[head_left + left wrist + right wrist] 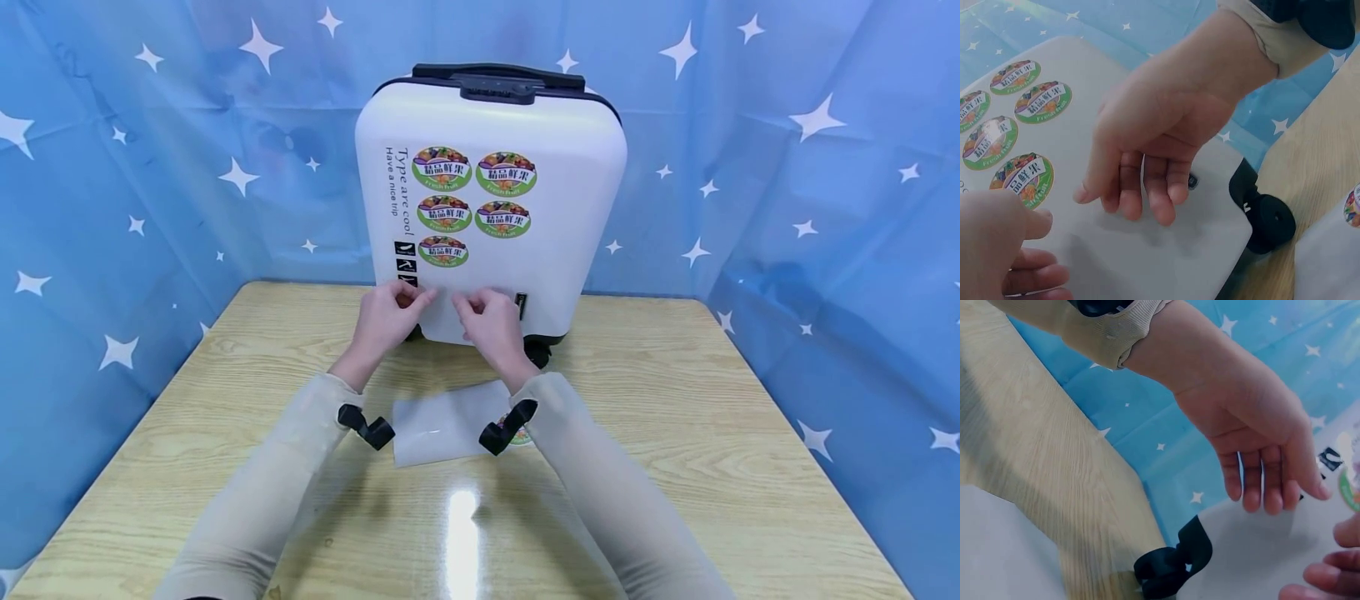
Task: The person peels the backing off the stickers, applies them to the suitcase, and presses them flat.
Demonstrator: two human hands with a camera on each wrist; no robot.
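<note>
A white suitcase (570, 183) stands upright, bearing several oval fruit stickers (442, 214) in two columns. Both bare hands are at its lower front, close together, with nothing visible in either. My left hand (386, 317) is below the left column, beside the black printed icons (405, 265); its loosely bent fingers show in the right wrist view. To the right, my right hand (491, 321) is near the small black label (521, 305). In the left wrist view, the right hand's thumb and bent fingers stand apart, close over the white shell.
On the wooden table (660, 400), a white sheet (435, 425) lies below the hands, with a fruit sticker (519, 433) at its right end partly covered by the right wrist camera. A black suitcase wheel (537, 353) rests near the right hand. Blue star-patterned curtain (300, 208) surrounds the table.
</note>
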